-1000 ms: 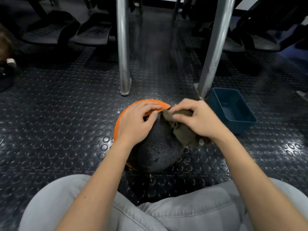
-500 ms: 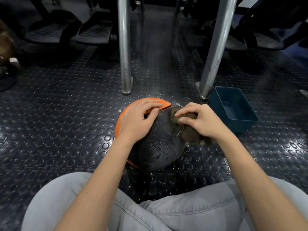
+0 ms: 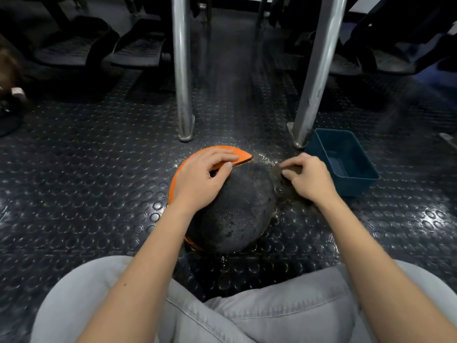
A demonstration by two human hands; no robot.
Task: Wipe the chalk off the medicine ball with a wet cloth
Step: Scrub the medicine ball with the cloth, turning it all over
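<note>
Likely heavy and slick, the black-and-orange medicine ball [image 3: 237, 214] is steadied on top by the flat left hand [image 3: 200, 180], the limp brown cloth [image 3: 286, 190] pinched in the right hand [image 3: 308, 180].

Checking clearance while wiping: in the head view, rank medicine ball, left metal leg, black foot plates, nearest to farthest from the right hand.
1. medicine ball, left beside the right hand.
2. left metal leg, ahead-left beyond it.
3. black foot plates, far back left.
</note>
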